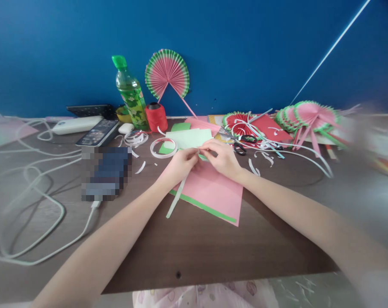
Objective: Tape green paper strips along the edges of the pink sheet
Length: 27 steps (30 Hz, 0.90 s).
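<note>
My left hand (183, 163) and my right hand (223, 158) meet at the middle of the table, fingertips pinched close together. A narrow pale green paper strip (176, 197) is held between them, its long end hanging down below my left hand. The exact spot that the fingertips grip is partly hidden. Beneath my hands lies a pink paper sheet (217, 192) with a green band (209, 208) along its near edge. Just behind them are pale green paper sheets (190, 137). A roll of white tape (163, 148) rests left of my left hand.
Behind stand a green bottle (131, 96), a red thread spool (156, 117) and a pleated watermelon-like fan (167, 72). Black-handled scissors (240, 148) lie right of my right hand, near more folded fans (315, 114). A phone (108, 171) and white cables (63, 209) spread across the left.
</note>
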{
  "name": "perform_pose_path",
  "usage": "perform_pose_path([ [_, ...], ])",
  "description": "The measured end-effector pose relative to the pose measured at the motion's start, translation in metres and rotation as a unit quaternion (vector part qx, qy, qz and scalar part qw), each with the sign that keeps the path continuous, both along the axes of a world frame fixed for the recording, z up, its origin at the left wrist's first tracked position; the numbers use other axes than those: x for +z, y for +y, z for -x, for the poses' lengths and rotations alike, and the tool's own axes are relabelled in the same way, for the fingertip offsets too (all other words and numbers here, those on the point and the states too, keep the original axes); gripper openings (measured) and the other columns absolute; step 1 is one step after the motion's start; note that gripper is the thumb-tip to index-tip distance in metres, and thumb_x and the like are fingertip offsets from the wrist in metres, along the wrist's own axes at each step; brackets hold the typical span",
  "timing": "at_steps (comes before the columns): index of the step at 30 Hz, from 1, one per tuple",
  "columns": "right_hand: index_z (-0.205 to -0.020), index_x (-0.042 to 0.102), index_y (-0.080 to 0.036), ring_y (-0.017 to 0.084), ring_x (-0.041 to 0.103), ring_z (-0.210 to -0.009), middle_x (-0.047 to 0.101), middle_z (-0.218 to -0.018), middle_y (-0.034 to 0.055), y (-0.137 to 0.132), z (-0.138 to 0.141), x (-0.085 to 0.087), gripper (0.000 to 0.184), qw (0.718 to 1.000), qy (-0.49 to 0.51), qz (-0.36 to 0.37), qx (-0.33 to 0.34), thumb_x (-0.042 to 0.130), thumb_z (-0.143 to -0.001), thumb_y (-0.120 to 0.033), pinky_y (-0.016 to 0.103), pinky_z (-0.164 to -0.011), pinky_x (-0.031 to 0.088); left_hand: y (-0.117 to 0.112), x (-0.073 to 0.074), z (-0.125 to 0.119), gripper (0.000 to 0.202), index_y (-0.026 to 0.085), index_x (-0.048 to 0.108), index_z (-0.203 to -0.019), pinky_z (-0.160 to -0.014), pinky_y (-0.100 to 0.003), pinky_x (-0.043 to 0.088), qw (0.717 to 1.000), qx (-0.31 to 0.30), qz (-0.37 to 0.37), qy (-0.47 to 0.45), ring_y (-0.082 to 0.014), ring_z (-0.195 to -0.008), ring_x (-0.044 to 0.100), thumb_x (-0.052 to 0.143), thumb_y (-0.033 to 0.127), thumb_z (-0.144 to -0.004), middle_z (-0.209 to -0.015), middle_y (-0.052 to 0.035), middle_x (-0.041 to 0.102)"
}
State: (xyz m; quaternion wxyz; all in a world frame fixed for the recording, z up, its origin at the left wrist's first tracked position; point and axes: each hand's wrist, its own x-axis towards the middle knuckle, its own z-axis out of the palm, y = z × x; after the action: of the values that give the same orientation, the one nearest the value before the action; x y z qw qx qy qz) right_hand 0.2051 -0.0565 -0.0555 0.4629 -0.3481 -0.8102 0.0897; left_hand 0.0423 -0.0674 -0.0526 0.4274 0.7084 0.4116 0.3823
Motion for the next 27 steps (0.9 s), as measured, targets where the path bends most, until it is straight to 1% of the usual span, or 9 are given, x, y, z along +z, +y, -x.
perform_pose_path([
  [3, -0.079, 0.063, -0.020, 0.019, 0.059, -0.080, 0.065, -0.082, 0.0051, -0.0005, -0.0004, 0.0001, 0.014, 1.000, 0.003, -0.002, 0.009, 0.050, -0.085, -0.018, 0.033, -0.074, 0.045, -0.0004, -0.0008, 0.0002, 0.020, 0.015, 0.061, -0.080, -0.059, -0.023, 0.044, 1.000, 0.004, -0.012, 0.017, -0.0115, -0.058, 0.057, 0.042, 0.020, -0.079, -0.061, 0.0005, 0.060],
  [8, -0.076, 0.060, -0.019, 0.018, 0.057, -0.078, 0.061, -0.079, 0.0053, -0.0025, 0.0007, 0.0022, 0.014, 1.000, -0.001, -0.002, 0.009, 0.049, -0.084, -0.017, 0.033, -0.073, 0.044, -0.0021, 0.0011, -0.0005, 0.026, 0.014, 0.064, -0.088, -0.060, -0.023, 0.044, 1.000, 0.006, -0.011, 0.026, -0.0118, -0.057, 0.057, 0.041, 0.017, -0.077, -0.062, 0.0001, 0.062],
  [15, -0.074, 0.055, -0.020, 0.018, 0.056, -0.076, 0.058, -0.078, 0.0054, -0.0028, 0.0030, 0.0022, 0.011, 1.000, -0.007, 0.002, 0.018, 0.047, -0.080, -0.013, 0.032, -0.069, 0.045, -0.0018, 0.0004, 0.0003, 0.026, 0.015, 0.065, -0.084, -0.059, -0.023, 0.043, 0.999, 0.007, -0.034, 0.039, -0.0124, -0.058, 0.056, 0.041, 0.016, -0.076, -0.058, 0.0010, 0.060],
  [22, -0.074, 0.054, -0.021, 0.018, 0.056, -0.078, 0.058, -0.078, 0.0045, -0.0021, 0.0028, 0.0001, 0.011, 1.000, 0.001, -0.005, 0.015, 0.048, -0.079, -0.014, 0.032, -0.072, 0.045, -0.0014, 0.0017, -0.0006, 0.029, 0.015, 0.066, -0.089, -0.060, -0.022, 0.044, 1.000, 0.001, -0.009, 0.016, -0.0117, -0.056, 0.057, 0.041, 0.015, -0.076, -0.057, 0.0021, 0.059],
  [27, -0.074, 0.054, -0.020, 0.017, 0.057, -0.074, 0.059, -0.076, 0.0037, -0.0023, 0.0035, 0.0005, 0.011, 1.000, 0.018, -0.003, 0.007, 0.048, -0.079, -0.013, 0.031, -0.070, 0.045, -0.0007, -0.0003, 0.0001, 0.025, 0.015, 0.064, -0.085, -0.060, -0.022, 0.045, 1.000, -0.002, -0.002, 0.012, -0.0111, -0.058, 0.058, 0.040, 0.017, -0.077, -0.062, 0.0010, 0.062],
])
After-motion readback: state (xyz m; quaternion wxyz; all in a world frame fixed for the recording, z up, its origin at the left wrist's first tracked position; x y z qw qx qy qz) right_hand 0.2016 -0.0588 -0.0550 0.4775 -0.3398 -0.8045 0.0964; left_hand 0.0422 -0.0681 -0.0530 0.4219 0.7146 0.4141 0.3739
